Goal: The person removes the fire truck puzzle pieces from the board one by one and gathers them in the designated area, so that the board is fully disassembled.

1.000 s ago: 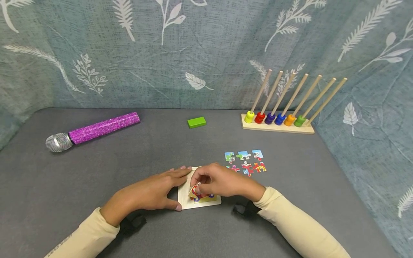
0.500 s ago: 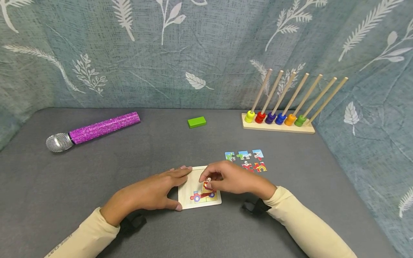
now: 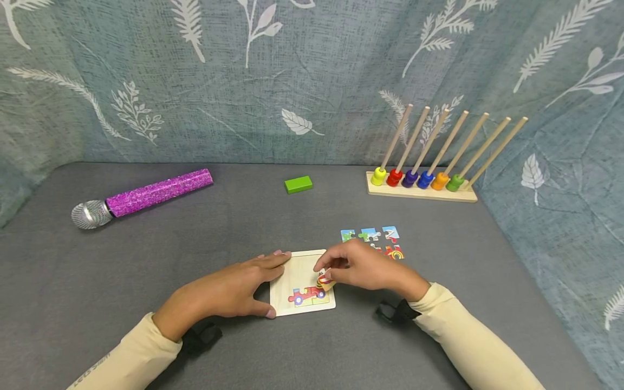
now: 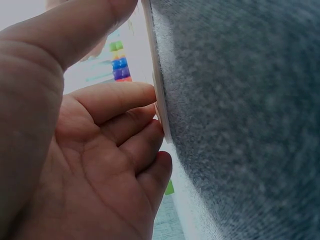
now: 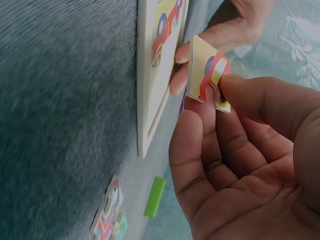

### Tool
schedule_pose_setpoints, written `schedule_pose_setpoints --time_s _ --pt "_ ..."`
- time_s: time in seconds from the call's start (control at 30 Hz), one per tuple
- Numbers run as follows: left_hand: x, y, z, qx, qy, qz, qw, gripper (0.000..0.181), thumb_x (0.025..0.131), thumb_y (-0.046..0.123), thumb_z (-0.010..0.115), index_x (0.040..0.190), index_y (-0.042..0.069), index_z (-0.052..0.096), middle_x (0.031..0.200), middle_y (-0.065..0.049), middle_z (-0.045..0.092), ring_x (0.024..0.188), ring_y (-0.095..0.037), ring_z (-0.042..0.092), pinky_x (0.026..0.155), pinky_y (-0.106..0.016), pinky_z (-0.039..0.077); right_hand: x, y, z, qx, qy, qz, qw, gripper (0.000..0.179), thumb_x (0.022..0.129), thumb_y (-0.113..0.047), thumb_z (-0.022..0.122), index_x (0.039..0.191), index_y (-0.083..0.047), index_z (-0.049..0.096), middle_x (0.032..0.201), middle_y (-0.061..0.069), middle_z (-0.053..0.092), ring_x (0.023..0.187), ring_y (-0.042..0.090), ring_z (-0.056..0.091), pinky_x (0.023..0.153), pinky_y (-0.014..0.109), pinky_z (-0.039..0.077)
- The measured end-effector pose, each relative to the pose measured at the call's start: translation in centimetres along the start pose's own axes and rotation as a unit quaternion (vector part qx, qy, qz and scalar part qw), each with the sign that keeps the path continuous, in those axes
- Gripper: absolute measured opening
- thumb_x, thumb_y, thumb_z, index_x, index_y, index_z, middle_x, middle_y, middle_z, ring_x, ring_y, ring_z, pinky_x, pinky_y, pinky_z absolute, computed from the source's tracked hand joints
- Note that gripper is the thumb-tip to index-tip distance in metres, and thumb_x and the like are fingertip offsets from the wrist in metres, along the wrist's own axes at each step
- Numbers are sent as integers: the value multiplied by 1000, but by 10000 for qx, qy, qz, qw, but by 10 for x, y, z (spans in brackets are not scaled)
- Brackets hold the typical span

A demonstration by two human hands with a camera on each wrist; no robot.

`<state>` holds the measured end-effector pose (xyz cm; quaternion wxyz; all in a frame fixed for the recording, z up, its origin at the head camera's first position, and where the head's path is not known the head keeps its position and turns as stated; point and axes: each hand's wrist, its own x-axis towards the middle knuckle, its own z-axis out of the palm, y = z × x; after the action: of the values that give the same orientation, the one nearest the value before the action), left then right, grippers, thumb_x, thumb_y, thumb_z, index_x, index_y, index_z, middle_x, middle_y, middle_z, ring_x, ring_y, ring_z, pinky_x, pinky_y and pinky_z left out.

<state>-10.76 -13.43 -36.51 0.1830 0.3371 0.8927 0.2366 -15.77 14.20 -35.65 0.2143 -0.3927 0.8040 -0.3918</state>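
Observation:
A square wooden puzzle tray (image 3: pixel 294 268) lies in front of me, with several joined pieces showing a red vehicle (image 3: pixel 307 296) along its lower part. My left hand (image 3: pixel 234 290) rests at the tray's left side, its fingers and thumb extended along the edge; the left wrist view shows fingertips against the tray edge (image 4: pixel 156 75). Above the tray's right side, my right hand (image 3: pixel 363 271) pinches a jigsaw piece (image 5: pixel 204 65) between thumb and fingers. That piece is yellow with red and blue print, tilted and clear of the tray in the right wrist view.
Loose jigsaw pieces (image 3: pixel 390 234) lie right of the tray, partly hidden by my right hand. Farther back are a green block (image 3: pixel 298 184), a purple glittery microphone (image 3: pixel 156 193) and a wooden peg stand (image 3: pixel 421 192) with coloured beads. A patterned curtain (image 3: pixel 219 81) borders the table.
My right hand has shifted rightward across the tray with the jigsaw piece, which has turned in the fingers. More of the joined vehicle picture now shows. The left hand stays put.

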Motion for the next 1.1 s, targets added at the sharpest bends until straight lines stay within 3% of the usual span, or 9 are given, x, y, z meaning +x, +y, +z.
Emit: schedule_pose_setpoints --time_s 0.27,0.43,0.67,0.93,1.1 --pt "0 -1 2 -22 -38 161 9999 76 82 29 79 142 -5 45 157 -10 29 143 -32 25 111 -50 28 -11 8 -6 299 173 257 9991 15 90 2 62 101 -3 71 85 -4 67 70 7 57 62 23 49" --pt "0 -2 2 -207 -68 333 9992 71 85 28 76 141 -4 47 157 -9 28 143 -31 25 111 -49 28 -16 11 -11 144 316 377 9987 16 89 2 63 99 -5 72 86 -5 67 71 8 59 64 24 50" --pt "5 1 3 106 10 528 9985 56 89 19 72 138 1 53 155 -9 34 142 -26 27 109 -47 32 -25 15 -21 -133 435 299 9985 15 89 1 65 98 -7 73 88 -8 67 74 9 59 66 26 51" --pt "7 1 5 -120 -140 560 9983 63 87 24 75 139 0 51 157 -10 29 144 -26 25 110 -47 31 -31 21 -26 121 374 358 9986 14 90 3 63 98 -3 73 88 -2 68 72 9 56 64 23 48" --pt "6 0 3 -175 -255 513 9982 69 85 27 77 141 -2 48 157 -11 27 144 -27 23 110 -47 31 -32 27 -26 130 387 196 9990 13 89 4 65 98 -1 72 95 3 69 81 10 60 70 25 52"
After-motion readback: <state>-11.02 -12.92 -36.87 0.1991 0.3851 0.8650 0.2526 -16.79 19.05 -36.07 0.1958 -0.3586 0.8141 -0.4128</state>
